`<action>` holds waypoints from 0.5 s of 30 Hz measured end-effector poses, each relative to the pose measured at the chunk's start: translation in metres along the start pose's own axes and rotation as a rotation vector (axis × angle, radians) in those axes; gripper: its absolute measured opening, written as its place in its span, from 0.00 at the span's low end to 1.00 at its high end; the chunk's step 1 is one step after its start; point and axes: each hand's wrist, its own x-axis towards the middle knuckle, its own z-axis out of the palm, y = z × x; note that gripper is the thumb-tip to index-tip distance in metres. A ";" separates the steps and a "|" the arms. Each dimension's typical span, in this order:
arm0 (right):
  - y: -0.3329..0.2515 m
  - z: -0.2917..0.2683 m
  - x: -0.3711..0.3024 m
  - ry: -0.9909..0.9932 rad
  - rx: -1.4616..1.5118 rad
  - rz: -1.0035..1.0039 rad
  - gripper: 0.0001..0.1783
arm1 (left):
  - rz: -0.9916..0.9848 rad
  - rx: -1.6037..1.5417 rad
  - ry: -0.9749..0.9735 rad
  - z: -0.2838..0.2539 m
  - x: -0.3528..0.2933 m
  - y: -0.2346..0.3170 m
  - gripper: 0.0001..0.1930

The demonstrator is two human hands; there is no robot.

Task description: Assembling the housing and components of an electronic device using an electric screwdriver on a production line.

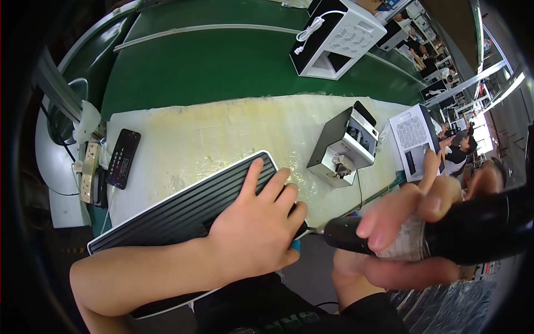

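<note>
My left hand (pixel 258 225) lies across the right end of a black ribbed casing (pixel 183 203) with a white rim. Its index finger is stretched along the ribs, and the other fingers bend over the end edge, holding it. The casing is tilted at the near side of the table, and my left forearm covers part of it. At the right, my right hand (pixel 406 234) is closed round a black power screwdriver (pixel 347 234) with a pale band. The thin bit points left at the casing's end, close to my left fingers; whether it touches a screw I cannot tell.
A grey-and-black machine (pixel 347 145) with an exposed mechanism stands on the pale-covered table (pixel 222 128). A black remote-like panel (pixel 123 158) and a power strip (pixel 89 172) lie at left. White-and-black cabinets (pixel 345 42) stand on the green belt (pixel 206 61). Another person's hand (pixel 431 161) touches a white cabinet (pixel 411 136).
</note>
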 end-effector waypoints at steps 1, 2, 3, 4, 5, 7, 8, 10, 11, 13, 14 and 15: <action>-0.002 -0.006 0.004 0.024 -0.029 0.004 0.42 | 0.005 0.005 -0.005 -0.001 -0.001 0.001 0.33; -0.004 -0.013 0.010 0.052 -0.064 -0.003 0.39 | 0.002 0.000 -0.013 -0.003 0.000 -0.001 0.33; -0.007 -0.022 0.016 0.081 -0.098 -0.010 0.37 | -0.001 -0.007 -0.020 -0.005 0.001 -0.002 0.33; -0.009 -0.032 0.023 0.109 -0.134 -0.016 0.35 | -0.005 0.000 -0.027 -0.007 0.002 -0.003 0.32; -0.014 -0.044 0.032 0.137 -0.179 -0.025 0.32 | -0.006 -0.001 -0.014 -0.009 0.005 -0.003 0.31; 0.004 -0.092 0.039 0.194 -0.520 -0.005 0.32 | -0.052 0.015 0.019 -0.010 0.006 -0.008 0.30; 0.027 -0.107 0.037 0.219 -0.688 -0.147 0.21 | -0.076 0.045 0.029 -0.009 0.007 -0.010 0.30; 0.060 -0.129 0.026 0.272 -0.715 -0.015 0.15 | -0.102 0.076 0.037 -0.007 0.011 -0.013 0.32; 0.081 -0.152 0.016 0.291 -0.663 -0.013 0.17 | -0.103 0.086 0.040 -0.007 0.013 -0.012 0.32; 0.099 -0.169 0.009 0.215 -0.697 -0.082 0.18 | -0.081 0.073 0.068 -0.008 0.012 -0.008 0.33; 0.107 -0.172 0.004 0.199 -0.675 -0.088 0.19 | -0.072 0.057 0.098 -0.008 0.009 -0.007 0.34; 0.113 -0.173 -0.002 0.182 -0.658 -0.088 0.20 | -0.082 0.062 0.094 -0.014 -0.001 -0.003 0.34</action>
